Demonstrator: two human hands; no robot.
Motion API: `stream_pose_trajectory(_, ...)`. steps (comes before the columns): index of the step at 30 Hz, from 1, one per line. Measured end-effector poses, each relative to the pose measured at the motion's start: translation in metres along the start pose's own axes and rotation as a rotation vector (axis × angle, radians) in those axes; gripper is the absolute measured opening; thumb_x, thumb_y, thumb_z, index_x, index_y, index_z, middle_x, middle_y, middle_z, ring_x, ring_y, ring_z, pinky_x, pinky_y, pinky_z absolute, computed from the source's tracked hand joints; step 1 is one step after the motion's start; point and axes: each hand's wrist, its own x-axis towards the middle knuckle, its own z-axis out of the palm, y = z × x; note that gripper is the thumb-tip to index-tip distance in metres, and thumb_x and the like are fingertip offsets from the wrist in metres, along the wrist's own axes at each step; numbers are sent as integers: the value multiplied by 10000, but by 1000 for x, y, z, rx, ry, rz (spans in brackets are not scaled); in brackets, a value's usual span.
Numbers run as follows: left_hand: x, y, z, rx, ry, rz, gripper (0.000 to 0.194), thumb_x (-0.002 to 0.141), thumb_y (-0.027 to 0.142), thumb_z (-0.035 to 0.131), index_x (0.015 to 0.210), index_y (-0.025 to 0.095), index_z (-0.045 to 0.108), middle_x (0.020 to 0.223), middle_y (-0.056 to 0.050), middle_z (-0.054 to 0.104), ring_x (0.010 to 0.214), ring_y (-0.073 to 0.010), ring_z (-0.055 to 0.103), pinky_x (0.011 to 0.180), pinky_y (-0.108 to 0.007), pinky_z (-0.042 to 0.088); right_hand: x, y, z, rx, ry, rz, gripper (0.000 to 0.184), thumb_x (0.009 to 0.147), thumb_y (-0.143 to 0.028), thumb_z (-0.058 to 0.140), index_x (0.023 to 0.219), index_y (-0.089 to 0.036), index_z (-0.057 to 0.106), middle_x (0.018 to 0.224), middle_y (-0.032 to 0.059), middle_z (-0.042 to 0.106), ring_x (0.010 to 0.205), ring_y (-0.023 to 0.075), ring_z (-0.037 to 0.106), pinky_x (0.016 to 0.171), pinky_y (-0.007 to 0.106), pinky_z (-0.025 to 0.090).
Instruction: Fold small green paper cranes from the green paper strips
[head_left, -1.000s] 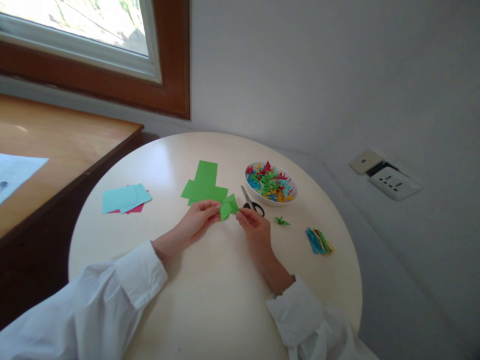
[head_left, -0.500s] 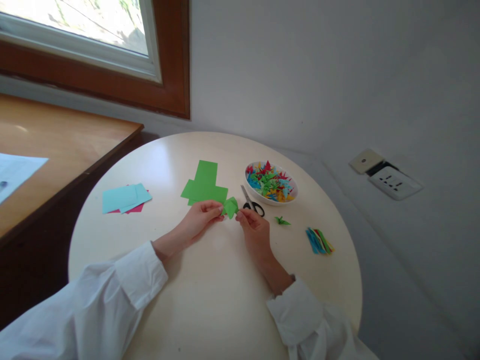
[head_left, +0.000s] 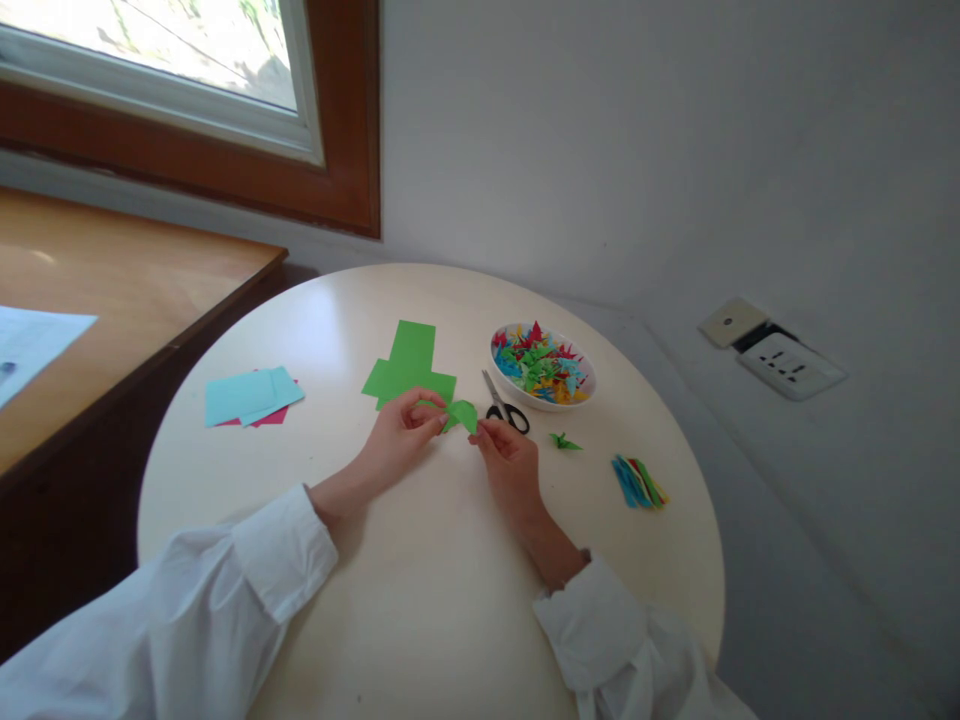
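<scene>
Because the folded green paper (head_left: 462, 413) is small and thin, I hold it from both sides, just over the round white desk (head_left: 420, 570). My left-hand grip (head_left: 403, 432) looks nearly closed, thumb and finger meeting at the paper's left edge, though the exact contact is too small for me to make out through the head view. My right-hand grip (head_left: 510, 450) is pinched closed on the lower right corner. To handle this well from a distance, I judge that a light pinch at both ends serves best: a hard squeeze could crush the curved middle, while a slack one could let the layers spring apart. I would steady one side and work only the other, lining up edges before pressing any crease. My right-hand grip lies close to the scissors (head_left: 496, 400), so wide sweeps that way seem unwise. Flat green sheets (head_left: 411, 355) lie just past my left-hand grip and could be nudged by its knuckles. Farther right, a small green paper crane (head_left: 565, 442) sits between the scissors and a bundle of coloured paper strips (head_left: 637, 483), and beyond the scissors stands a white bowl (head_left: 525, 394) heaped with little folded cranes (head_left: 536, 362).
</scene>
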Motion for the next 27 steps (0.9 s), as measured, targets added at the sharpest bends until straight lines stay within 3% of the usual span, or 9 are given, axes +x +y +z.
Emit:
stream_pose_trajectory(9,-1,2,1,50,53,28,99,614,198,678,673,140,624,632,5,630,626,-117,571,633,-223,421,0,2,-1,-52,5,-6,197,714,-356,604,733,-172,670,630,23,650,582,138,562,578,263,439)
stream_pose_trajectory(16,-3,6,3,78,40,26,214,615,323,714,673,135,629,630,-6,633,624,-126,573,612,-225,427,-1,1,-2,-124,-14,-37,198,741,-359,582,735,-179,663,630,15,630,577,135,540,575,260,427)
stream_pose_trajectory(27,0,0,2,29,42,-23,251,545,289,762,683,141,613,630,-3,652,614,-124,592,634,-236,446,-3,-7,-1,-244,-1,-89,165,729,-304,570,722,-177,676,642,11,646,559,127,508,548,248,403)
